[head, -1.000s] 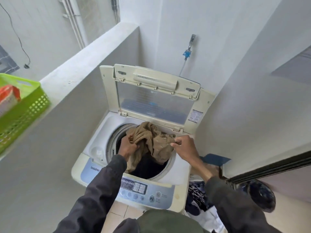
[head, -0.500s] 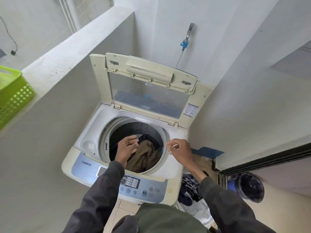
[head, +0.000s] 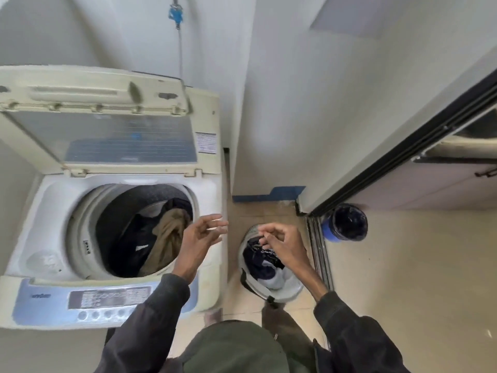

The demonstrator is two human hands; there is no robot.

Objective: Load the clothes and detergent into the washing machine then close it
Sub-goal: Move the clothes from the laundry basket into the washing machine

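**A:** What is the left hand (head: 200, 238) doing?

**B:** Its fingers are spread and nearly straight, and it holds nothing. It hovers over the right rim of the washing machine (head: 48, 200).

**A:** And the clothes?

**B:** Just left of that hand, down in the drum (head: 129, 200), lies a tan garment (head: 169, 238). Some dark clothes (head: 131, 238) sit further left of it. Beyond the fingers, at the back of the machine, the lid (head: 107, 135) stands raised. The control panel (head: 107, 294) is to the left of the wrist, close to the dark sleeve.

**A:** Where is the right hand (head: 282, 246)?

**B:** It is beside the left one but apart from it, with the fingers curled inward. It is above a laundry basket (head: 290, 290) that stands on the floor to the right of the machine. I cannot tell whether the fingertips pinch anything (the frame is blurred just there).

**A:** What is under it?

**B:** Under the palm and back toward the wrist is the dark blue and white laundry (head: 265, 267), heaped inside the basket.

**A:** Is there anything on the far side?

**B:** To the right of the right hand, past the door track, there is a blue bin (head: 347, 224) with a dark lining.
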